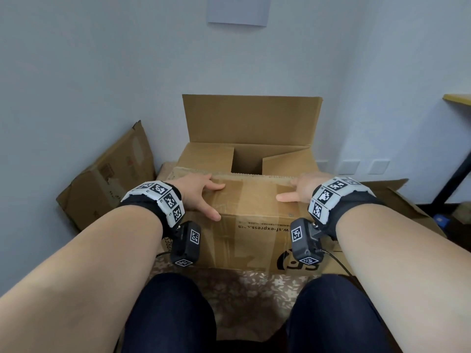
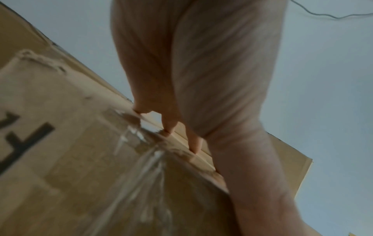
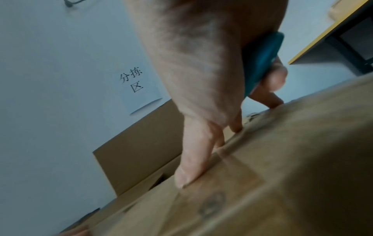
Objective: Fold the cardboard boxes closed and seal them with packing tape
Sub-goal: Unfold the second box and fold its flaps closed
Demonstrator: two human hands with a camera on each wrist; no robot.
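Observation:
A brown cardboard box (image 1: 254,233) with black print stands in front of my knees. Its far flap (image 1: 249,118) stands upright and the two side flaps (image 1: 206,156) lie folded inward. My left hand (image 1: 198,192) lies on the near flap (image 1: 254,187), fingers straight, fingertips (image 2: 193,143) at its edge. My right hand (image 1: 300,187) presses the same flap with thumb and forefinger, while its other fingers curl round a teal tool (image 3: 262,60). Old clear tape (image 2: 149,167) wrinkles on the box's front. No roll of tape is in view.
A flattened box (image 1: 107,179) leans on the wall at the left. More cardboard (image 1: 397,197) lies at the right, beside a yellow-topped table (image 1: 458,99) with a black leg. A paper sign (image 1: 238,10) hangs on the wall. A floral cloth (image 1: 242,289) lies under the box.

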